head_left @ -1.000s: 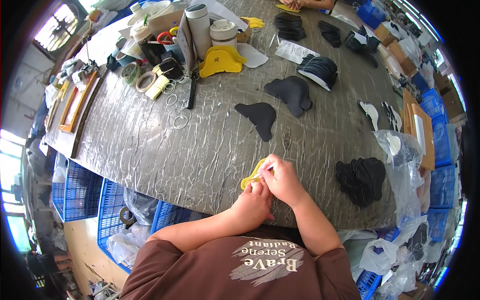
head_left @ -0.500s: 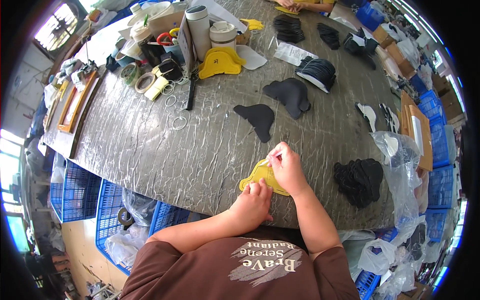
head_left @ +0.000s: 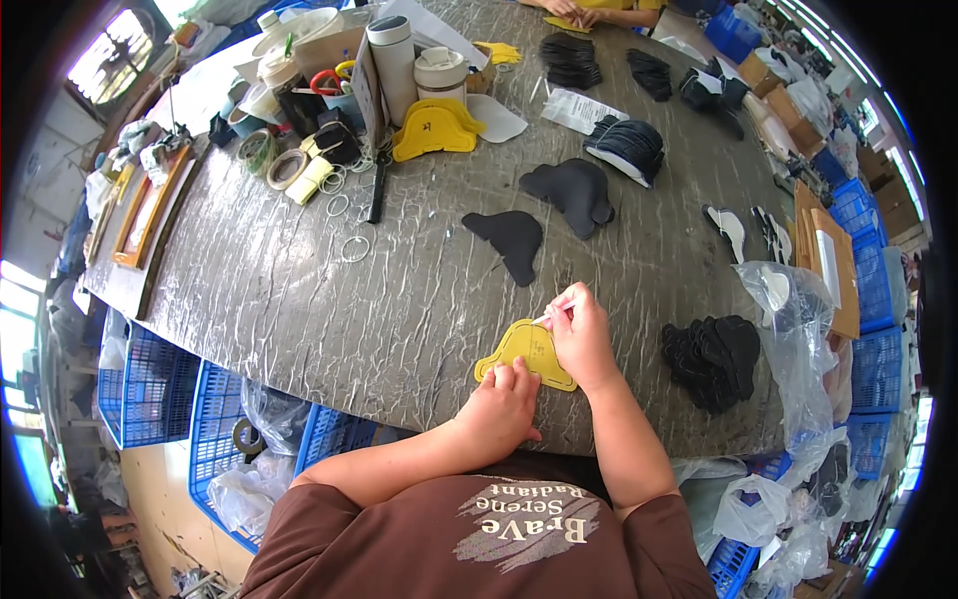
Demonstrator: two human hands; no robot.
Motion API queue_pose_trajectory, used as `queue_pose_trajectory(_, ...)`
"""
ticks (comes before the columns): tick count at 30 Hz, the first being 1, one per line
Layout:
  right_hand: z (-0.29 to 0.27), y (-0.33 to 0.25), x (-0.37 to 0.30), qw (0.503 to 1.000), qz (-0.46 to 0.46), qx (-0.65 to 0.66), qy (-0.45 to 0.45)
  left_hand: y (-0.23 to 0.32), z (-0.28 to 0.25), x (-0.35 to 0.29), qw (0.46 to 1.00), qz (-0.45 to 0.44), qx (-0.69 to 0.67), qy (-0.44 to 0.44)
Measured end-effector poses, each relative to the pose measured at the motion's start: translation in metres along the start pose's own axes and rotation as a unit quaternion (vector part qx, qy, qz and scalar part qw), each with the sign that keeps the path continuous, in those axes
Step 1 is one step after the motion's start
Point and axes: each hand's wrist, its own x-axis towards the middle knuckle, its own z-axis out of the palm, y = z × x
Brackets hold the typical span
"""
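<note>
A yellow template with slots along its outline lies flat near the table's front edge. My left hand holds its lower part down, the fingers bent and pressed onto it. In my right hand is a thin white pen, pinched between thumb and fingers, its tip at the template's upper right edge. Whether a piece lies under the template, I cannot tell. Beyond it are a single black cut piece and a thicker black piece or small stack of similar shape.
At right sits a pile of black pieces, near a clear plastic bag. Farther back are a bundle of dark pieces, yellow templates and a white tumbler. A co-worker's hands show at the far edge. Blue baskets stand below left.
The right hand has shifted slightly right along the template's upper edge with the pen, uncovering more of the template. The left hand keeps its place on it. The whole view has shifted slightly.
</note>
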Motion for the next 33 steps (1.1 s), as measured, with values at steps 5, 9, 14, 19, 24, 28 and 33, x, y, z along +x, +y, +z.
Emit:
queue_pose_trajectory(5,-0.003,-0.004,-0.003,1.000,-0.001,0.013,0.003,0.000,-0.001,0.001,1.000,-0.001,-0.001,-0.003)
queue_pose_trajectory(9,-0.003,-0.005,-0.007,0.999,0.004,-0.033,-0.017,-0.001,-0.002,0.000,1.000,0.002,0.000,0.003)
queue_pose_trajectory(14,-0.005,0.001,-0.008,1.000,-0.015,-0.013,-0.013,0.000,-0.002,0.000,1.000,-0.002,0.003,0.006)
queue_pose_trajectory(19,-0.008,0.002,-0.013,1.000,-0.011,0.017,0.024,0.000,-0.002,0.000,1.000,0.001,0.002,0.014)
queue_pose_trajectory(24,-0.016,0.004,-0.024,0.999,-0.016,0.011,0.049,0.000,-0.002,0.001,1.000,-0.002,0.001,0.011)
queue_pose_trajectory(28,-0.017,0.003,-0.044,0.998,-0.028,-0.004,0.059,0.000,-0.003,0.000,1.000,-0.011,-0.001,0.003)
queue_pose_trajectory(33,-0.018,0.007,-0.065,0.997,-0.031,0.007,0.071,0.000,-0.004,0.000,1.000,-0.008,0.001,-0.001)
